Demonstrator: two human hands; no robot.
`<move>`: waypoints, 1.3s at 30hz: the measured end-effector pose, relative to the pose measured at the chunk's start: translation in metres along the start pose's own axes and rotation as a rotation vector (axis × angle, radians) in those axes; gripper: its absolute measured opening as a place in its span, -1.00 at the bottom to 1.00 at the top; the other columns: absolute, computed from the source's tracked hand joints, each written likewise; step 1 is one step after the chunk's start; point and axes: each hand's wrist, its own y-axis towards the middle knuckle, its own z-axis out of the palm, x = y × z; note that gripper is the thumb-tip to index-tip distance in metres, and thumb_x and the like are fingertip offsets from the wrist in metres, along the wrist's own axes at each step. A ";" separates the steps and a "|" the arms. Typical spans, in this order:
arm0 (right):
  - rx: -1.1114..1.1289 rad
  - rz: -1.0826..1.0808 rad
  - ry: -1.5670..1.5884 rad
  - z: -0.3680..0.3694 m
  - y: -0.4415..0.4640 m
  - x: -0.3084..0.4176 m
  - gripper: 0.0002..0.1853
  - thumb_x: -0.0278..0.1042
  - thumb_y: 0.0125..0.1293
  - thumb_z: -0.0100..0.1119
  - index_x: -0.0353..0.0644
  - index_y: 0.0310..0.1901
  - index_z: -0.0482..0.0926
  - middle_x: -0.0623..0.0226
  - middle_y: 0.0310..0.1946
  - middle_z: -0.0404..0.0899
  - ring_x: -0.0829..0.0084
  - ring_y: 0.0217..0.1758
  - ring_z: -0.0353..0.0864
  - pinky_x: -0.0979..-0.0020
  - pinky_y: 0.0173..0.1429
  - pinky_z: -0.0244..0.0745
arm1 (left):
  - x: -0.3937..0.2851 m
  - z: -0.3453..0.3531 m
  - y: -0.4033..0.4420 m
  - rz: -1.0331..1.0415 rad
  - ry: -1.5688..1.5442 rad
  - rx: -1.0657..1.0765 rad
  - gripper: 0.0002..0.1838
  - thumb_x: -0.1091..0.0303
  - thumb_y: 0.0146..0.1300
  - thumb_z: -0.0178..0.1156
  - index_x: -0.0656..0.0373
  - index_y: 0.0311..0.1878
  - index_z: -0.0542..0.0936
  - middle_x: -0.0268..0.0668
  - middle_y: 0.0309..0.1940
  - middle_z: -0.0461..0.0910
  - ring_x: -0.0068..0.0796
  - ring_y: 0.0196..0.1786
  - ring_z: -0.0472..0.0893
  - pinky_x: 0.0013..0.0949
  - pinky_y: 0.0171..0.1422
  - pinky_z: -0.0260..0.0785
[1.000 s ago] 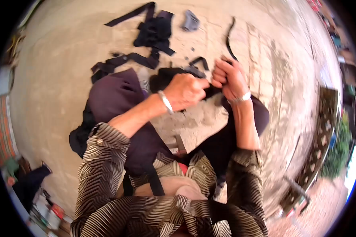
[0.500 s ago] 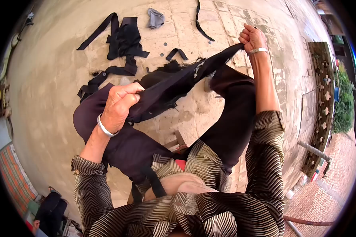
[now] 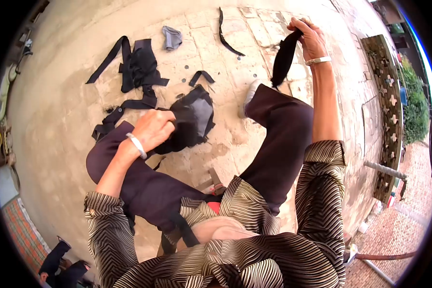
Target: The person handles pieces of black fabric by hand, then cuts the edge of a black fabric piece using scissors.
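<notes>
My left hand [image 3: 153,129] is closed on a dark cloth piece [image 3: 192,117] that hangs over the ground between my knees, with a greyish patch on its face. Held up at the right, my right hand [image 3: 312,41] pinches a separate black cloth strip [image 3: 285,58], which dangles from the fingers. The two pieces are apart. Beyond my left hand, black cloth scraps [image 3: 143,65] and a long band lie on the ground. A short black strip [image 3: 201,77] rests nearer the middle.
A grey cloth [image 3: 172,38] and a thin black strip [image 3: 224,36] lie farther out on the paved ground. At the right stands a low patterned wall [image 3: 386,110] with a metal pipe [image 3: 385,169] near it. Dark cloth [image 3: 57,261] shows at the lower left.
The black cloth that was stretched between my hands is now in two separate pieces, one in each hand. My right hand has risen slightly, and its strip hangs down.
</notes>
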 end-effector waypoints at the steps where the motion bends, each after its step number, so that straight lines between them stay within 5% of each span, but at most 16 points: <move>1: 0.002 -0.011 0.008 0.003 -0.003 0.008 -0.75 -0.20 0.21 0.35 -0.24 -0.27 0.64 0.41 -0.43 0.61 0.56 -0.33 0.54 0.49 -0.15 0.39 | 0.004 0.009 0.003 0.053 0.018 -0.071 -0.75 0.37 0.18 0.06 0.36 -0.19 0.56 -0.06 -0.37 0.57 -0.12 -0.33 0.57 -0.19 -0.21 0.39; 4: 0.201 -0.057 0.032 0.013 -0.018 0.030 -0.78 -0.12 0.23 0.32 -0.09 -0.39 0.67 0.57 -0.43 0.59 0.71 -0.36 0.45 0.58 -0.15 0.31 | -0.002 0.008 0.018 0.034 -0.084 -0.107 -0.72 0.35 0.24 0.10 0.35 -0.08 0.55 -0.12 -0.27 0.58 -0.25 -0.28 0.59 -0.26 -0.18 0.41; 13: 0.486 -0.066 0.103 0.057 -0.059 0.044 -0.81 -0.24 0.34 0.22 -0.15 -0.34 0.62 0.51 -0.39 0.58 0.66 -0.30 0.52 0.53 -0.09 0.43 | -0.038 -0.025 0.060 -0.024 -0.518 -0.377 -0.67 0.41 0.33 0.16 0.32 0.12 0.53 -0.22 -0.02 0.61 -0.52 0.02 0.58 -0.43 0.15 0.43; 20: 0.637 -0.135 -0.086 0.089 -0.071 0.042 -0.84 -0.31 0.30 0.20 -0.21 -0.36 0.55 0.59 -0.48 0.45 0.73 -0.36 0.35 0.60 -0.21 0.25 | -0.015 -0.014 0.066 0.071 -0.577 -0.498 -0.60 0.42 0.30 0.19 0.30 0.20 0.48 -0.24 0.08 0.58 -0.50 0.13 0.53 -0.39 0.26 0.37; 28: 0.814 0.043 0.023 0.124 -0.094 0.024 -0.88 -0.36 0.31 0.13 -0.20 -0.32 0.50 0.64 -0.45 0.35 0.72 -0.33 0.24 0.58 -0.19 0.17 | -0.033 -0.031 0.075 0.246 -0.422 -0.602 -0.37 0.29 0.17 0.30 0.20 0.32 0.41 -0.22 0.18 0.53 -0.35 0.27 0.47 -0.24 0.45 0.17; 32: 0.757 0.106 0.169 0.131 -0.097 0.016 -0.87 -0.33 0.31 0.15 -0.20 -0.23 0.53 0.62 -0.45 0.41 0.73 -0.36 0.27 0.61 -0.24 0.19 | -0.024 -0.033 0.080 0.195 -0.473 -0.248 -0.48 0.33 0.16 0.31 0.27 0.20 0.51 -0.28 -0.04 0.63 -0.49 0.04 0.55 -0.38 0.24 0.34; 34: 0.672 0.144 0.163 0.131 -0.090 0.010 -0.84 -0.32 0.31 0.19 -0.18 -0.15 0.54 0.62 -0.48 0.45 0.76 -0.42 0.31 0.64 -0.33 0.22 | -0.023 -0.029 0.078 -0.076 -0.788 0.040 -0.59 0.38 0.17 0.30 0.32 0.08 0.58 -0.35 -0.24 0.66 -0.65 -0.20 0.57 -0.51 -0.05 0.43; 35: 0.638 0.176 0.297 0.131 -0.084 0.000 -0.83 -0.34 0.31 0.22 -0.18 -0.13 0.54 0.63 -0.49 0.50 0.80 -0.47 0.36 0.68 -0.40 0.21 | -0.022 -0.025 0.077 -0.012 -0.814 -0.002 -0.68 0.42 0.19 0.26 0.35 -0.01 0.62 -0.45 -0.38 0.62 -0.75 -0.39 0.48 -0.60 -0.27 0.37; 36: 0.660 0.180 0.417 0.130 -0.080 -0.002 -0.85 -0.39 0.31 0.23 -0.19 -0.14 0.53 0.60 -0.46 0.53 0.81 -0.49 0.40 0.72 -0.45 0.20 | -0.020 -0.021 0.075 -0.016 -0.814 0.005 -0.68 0.42 0.19 0.26 0.35 -0.01 0.62 -0.45 -0.38 0.62 -0.75 -0.39 0.48 -0.60 -0.27 0.37; 38: 0.583 0.225 0.505 0.125 -0.073 -0.008 -0.88 -0.43 0.31 0.22 -0.20 -0.16 0.52 0.58 -0.42 0.57 0.81 -0.49 0.44 0.74 -0.49 0.21 | -0.015 -0.016 0.071 -0.072 -0.678 -0.010 -0.82 0.43 0.11 0.25 0.33 -0.44 0.47 -0.44 -0.62 0.38 -0.71 -0.52 0.25 -0.42 -0.46 0.17; 39: 0.576 0.227 0.508 0.124 -0.073 -0.008 -0.88 -0.43 0.31 0.22 -0.20 -0.16 0.52 0.58 -0.42 0.57 0.81 -0.49 0.44 0.74 -0.49 0.21 | -0.022 -0.023 0.068 -0.082 -0.575 0.006 -0.77 0.41 0.11 0.24 0.33 -0.49 0.41 -0.43 -0.64 0.33 -0.68 -0.53 0.20 -0.40 -0.47 0.12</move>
